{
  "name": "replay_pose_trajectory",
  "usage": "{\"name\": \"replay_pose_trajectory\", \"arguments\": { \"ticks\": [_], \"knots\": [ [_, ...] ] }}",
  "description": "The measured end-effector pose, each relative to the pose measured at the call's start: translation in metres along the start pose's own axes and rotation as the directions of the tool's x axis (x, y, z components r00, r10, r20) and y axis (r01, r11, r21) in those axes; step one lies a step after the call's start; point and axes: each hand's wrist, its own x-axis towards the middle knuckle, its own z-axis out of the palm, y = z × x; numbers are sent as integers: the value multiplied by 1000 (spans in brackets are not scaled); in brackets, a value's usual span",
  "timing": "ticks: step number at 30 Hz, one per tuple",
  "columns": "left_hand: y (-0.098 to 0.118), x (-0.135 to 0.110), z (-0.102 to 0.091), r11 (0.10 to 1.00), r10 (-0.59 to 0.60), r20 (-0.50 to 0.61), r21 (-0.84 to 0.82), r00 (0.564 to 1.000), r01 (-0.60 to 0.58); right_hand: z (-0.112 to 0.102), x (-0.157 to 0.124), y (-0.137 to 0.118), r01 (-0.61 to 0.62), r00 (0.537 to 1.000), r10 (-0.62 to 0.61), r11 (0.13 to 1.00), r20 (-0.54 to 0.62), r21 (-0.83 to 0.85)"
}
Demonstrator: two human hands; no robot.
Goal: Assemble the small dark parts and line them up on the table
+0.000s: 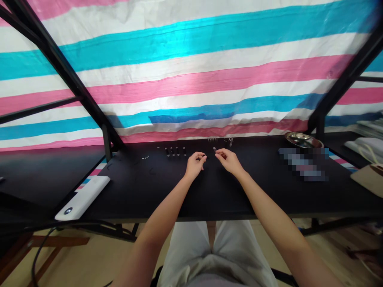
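Note:
My left hand (195, 164) is just above the black table, thumb and forefinger pinched together; anything small or dark between them blends into the tabletop. Beside it, my right hand (229, 160) is closed on a small greyish tube-shaped piece (214, 150), which sticks out past the fingertips. A short gap separates the two hands. To the left of them stand several small black cylinders (172, 152) with pale ends, in a row. Beyond the hands is a line of tiny clear pieces (212, 139), and another small clear piece (231, 142) lies to its right.
Thin white scraps (145, 157) lie on the black table (131, 195). A white power strip-like box (83, 198) is at the left edge. To the right are a shiny metal dish (303, 140) and a blurred-out flat item (303, 164). Striped sheeting (191, 87) hangs behind.

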Motion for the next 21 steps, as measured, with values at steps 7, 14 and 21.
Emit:
{"name": "replay_pose_trajectory", "arguments": {
  "ticks": [7,14,21],
  "knots": [
    [3,-3,1,1000,15,94,-4,995,-15,13,-4,-12,3,991,-21,990,133,139],
    [3,-4,-1,1000,-4,177,16,984,1,16,-8,-10,2,968,-35,991,247,133],
    [-3,-5,-2,999,3,160,40,987,-9,23,-10,-7,25,958,-51,995,283,95]
  ]
}}
